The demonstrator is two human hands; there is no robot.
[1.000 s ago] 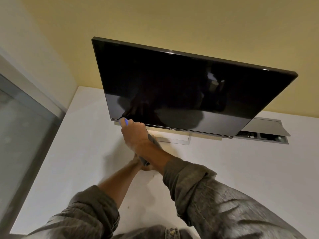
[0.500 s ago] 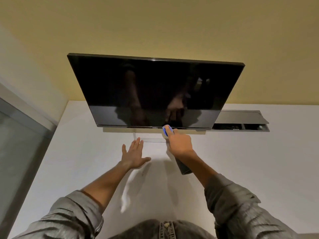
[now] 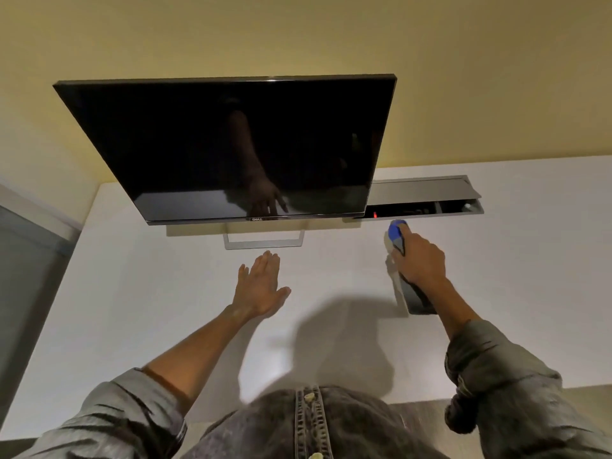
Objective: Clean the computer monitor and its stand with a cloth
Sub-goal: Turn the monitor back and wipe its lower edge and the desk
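Head view, the only one. Monitor [image 3: 228, 147] stands on a white desk [image 3: 132, 309], screen dark and leaning forward over its stand [image 3: 264, 241], whose grey frame shows just under the bottom edge. The screen mirrors the reaching left arm.

Left hand [image 3: 261, 286]: flat, fingers straight and together, holding nothing, just in front of the stand and apart from it. I cannot tell whether the palm touches the desk. Judged purpose: to brace the body, or to steady the stand for wiping.

Right hand [image 3: 420, 260]: fingers curled round a dark grey cloth [image 3: 417, 299], which trails back under the wrist toward the desk. A blue tip [image 3: 396, 231] sticks out at the front of the fist; what it is cannot be told. This hand is right of the monitor, off the screen, near an open cable tray [image 3: 427, 193] set into the desk, with a small red light inside.

Judgement: cloth is off the monitor; stand wiping likely comes next.
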